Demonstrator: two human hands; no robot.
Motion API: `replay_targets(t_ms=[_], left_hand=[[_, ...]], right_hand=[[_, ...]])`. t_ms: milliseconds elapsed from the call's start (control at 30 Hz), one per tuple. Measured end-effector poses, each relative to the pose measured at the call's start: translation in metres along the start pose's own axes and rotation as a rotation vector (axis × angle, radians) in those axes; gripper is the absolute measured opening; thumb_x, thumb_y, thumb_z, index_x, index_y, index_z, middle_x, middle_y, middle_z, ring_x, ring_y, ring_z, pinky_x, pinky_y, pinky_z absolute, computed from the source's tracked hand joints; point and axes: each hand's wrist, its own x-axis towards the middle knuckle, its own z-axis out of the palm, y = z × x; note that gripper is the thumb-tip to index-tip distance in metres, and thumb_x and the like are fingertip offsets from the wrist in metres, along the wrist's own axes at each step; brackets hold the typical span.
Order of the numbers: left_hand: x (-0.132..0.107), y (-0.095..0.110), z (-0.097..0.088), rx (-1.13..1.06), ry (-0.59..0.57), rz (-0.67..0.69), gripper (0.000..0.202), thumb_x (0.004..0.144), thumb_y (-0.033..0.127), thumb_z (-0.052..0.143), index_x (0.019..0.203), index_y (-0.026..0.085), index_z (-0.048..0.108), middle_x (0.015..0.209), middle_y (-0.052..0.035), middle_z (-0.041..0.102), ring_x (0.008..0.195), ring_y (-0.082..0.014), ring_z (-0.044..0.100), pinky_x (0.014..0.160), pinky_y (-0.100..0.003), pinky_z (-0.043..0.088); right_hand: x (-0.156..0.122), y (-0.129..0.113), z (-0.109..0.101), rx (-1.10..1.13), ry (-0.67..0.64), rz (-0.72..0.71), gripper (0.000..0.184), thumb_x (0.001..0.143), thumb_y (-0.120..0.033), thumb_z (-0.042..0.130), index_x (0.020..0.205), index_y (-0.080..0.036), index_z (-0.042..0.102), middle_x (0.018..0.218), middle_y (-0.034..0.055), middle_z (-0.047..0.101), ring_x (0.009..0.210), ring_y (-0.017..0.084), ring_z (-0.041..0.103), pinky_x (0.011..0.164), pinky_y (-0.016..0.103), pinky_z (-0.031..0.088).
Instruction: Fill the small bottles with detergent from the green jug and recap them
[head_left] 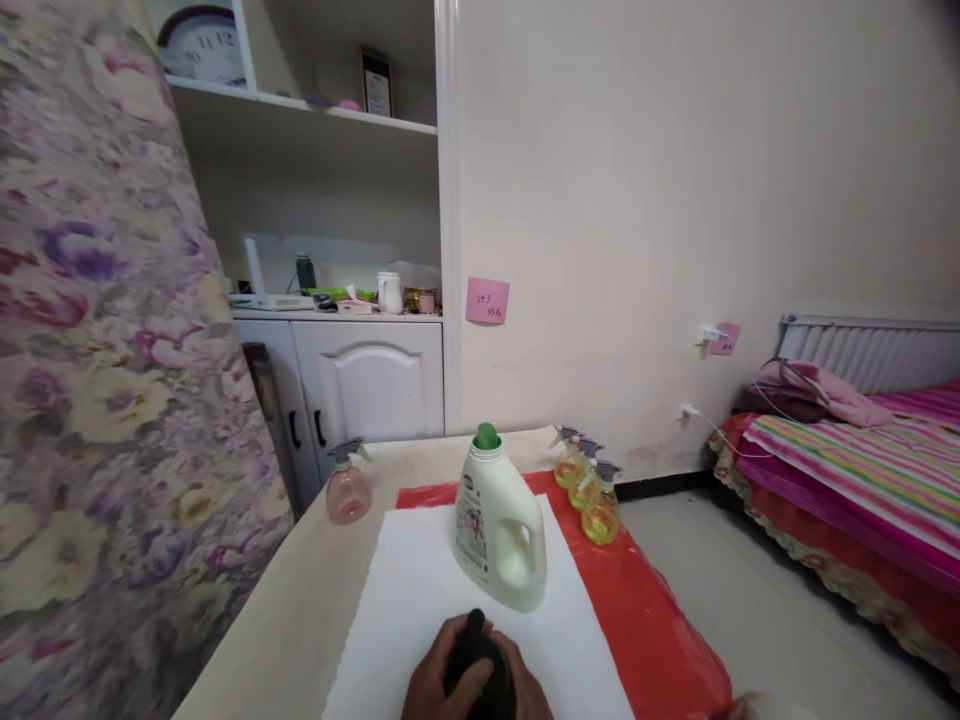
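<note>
left hand point(433, 672) + right hand point(525, 680); grip wrapped round dark object point(475, 645); pale jug point(499, 535) upright on white sheet point(401, 580)

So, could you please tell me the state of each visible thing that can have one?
Dark object: held in left hand and right hand.
White jug: upright, green piece in its mouth.
Pinkish spray bottle: upright.
Yellow spray bottles: upright, close together.
White sheet: spread flat, partly over red sheet.
Cabinet door: shut.
Pink notes: stuck to wall.
Curtain: hanging.
Clock: time unreadable.
Wall plugs: plugged in.
</note>
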Motion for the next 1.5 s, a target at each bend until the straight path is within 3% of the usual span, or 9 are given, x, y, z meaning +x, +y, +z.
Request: replay_targets(t_ms=[133,367,533,767,833,1000,1233,1400,1500], left_hand=[[-0.001,-0.005,-0.008,-0.048,-0.11,0.003,0.042,0.076,0.037,0.062,0.115,0.021,0.066,0.117,-0.0078,0.073,0.113,-0.0279,0.064,0.103,-0.038,0.047],[-0.01,0.02,0.006,0.056,0.124,-0.002,0.016,0.068,0.023,0.066,0.084,0.021,0.065,0.079,-0.0004,0.073,0.081,-0.0238,0.068,0.077,-0.031,0.054],[-0.008,0.014,-0.003,-0.045,-0.042,0.006,0.04,0.07,0.025,0.065,0.11,0.018,0.064,0.11,-0.0088,0.073,0.108,-0.0276,0.064,0.099,-0.037,0.047],[-0.009,0.014,0.006,0.003,0.085,0.0,0.018,0.069,0.02,0.065,0.087,0.02,0.064,0.082,-0.0006,0.072,0.083,-0.0225,0.066,0.079,-0.03,0.052],[-0.009,0.014,0.007,-0.017,0.104,-0.013,0.024,0.068,0.018,0.066,0.091,0.02,0.064,0.087,-0.0017,0.073,0.088,-0.0233,0.067,0.083,-0.031,0.052],[-0.009,0.011,-0.004,-0.068,-0.112,0.038,0.037,0.078,0.027,0.062,0.114,0.019,0.063,0.115,-0.0081,0.072,0.111,-0.0258,0.063,0.099,-0.035,0.046],[-0.013,0.017,0.005,-0.047,0.072,-0.017,0.023,0.067,0.017,0.064,0.09,0.019,0.063,0.092,-0.0049,0.074,0.093,-0.0258,0.067,0.086,-0.034,0.051],[-0.012,0.016,-0.003,-0.093,-0.071,0.062,0.035,0.073,0.022,0.063,0.108,0.02,0.064,0.111,-0.0078,0.072,0.108,-0.027,0.063,0.1,-0.037,0.045],[-0.011,0.015,-0.005,-0.087,-0.053,0.067,0.023,0.075,0.025,0.062,0.097,0.019,0.067,0.098,-0.0063,0.075,0.097,-0.0257,0.066,0.092,-0.035,0.05]], right_hand=[[-0.002,-0.001,-0.003,0.009,-0.043,-0.034,0.084,0.069,-0.081,0.048,0.129,-0.022,0.054,0.124,0.0129,0.068,0.114,0.035,0.063,0.101,0.051,0.046],[-0.003,0.009,-0.009,0.052,-0.173,-0.206,0.108,0.041,-0.066,0.081,0.132,-0.023,0.044,0.124,0.0126,0.066,0.114,0.037,0.061,0.097,0.048,0.049],[-0.001,0.021,-0.009,0.083,-0.211,-0.231,0.115,0.042,-0.07,0.078,0.137,-0.02,0.039,0.133,0.0157,0.059,0.124,0.038,0.053,0.105,0.052,0.042],[-0.001,0.021,-0.007,0.062,-0.214,-0.224,0.113,0.044,-0.074,0.075,0.136,-0.019,0.039,0.13,0.0179,0.06,0.119,0.038,0.058,0.102,0.052,0.045],[-0.001,0.02,-0.007,0.068,-0.216,-0.227,0.112,0.046,-0.074,0.074,0.136,-0.02,0.039,0.13,0.017,0.061,0.119,0.038,0.058,0.103,0.052,0.045],[-0.001,0.023,-0.008,0.105,-0.225,-0.244,0.118,0.042,-0.074,0.076,0.139,-0.019,0.036,0.14,0.0186,0.052,0.129,0.038,0.049,0.109,0.052,0.038],[-0.006,0.012,-0.007,0.042,-0.171,-0.193,0.109,0.043,-0.07,0.078,0.135,-0.021,0.044,0.127,0.0151,0.063,0.115,0.038,0.06,0.099,0.051,0.047],[-0.005,0.014,-0.007,0.023,-0.153,-0.196,0.11,0.045,-0.067,0.079,0.137,-0.021,0.042,0.131,0.016,0.061,0.117,0.04,0.059,0.099,0.052,0.047],[-0.003,0.018,-0.006,0.065,-0.181,-0.211,0.112,0.042,-0.063,0.082,0.138,-0.022,0.041,0.135,0.016,0.058,0.122,0.041,0.055,0.103,0.054,0.044]])
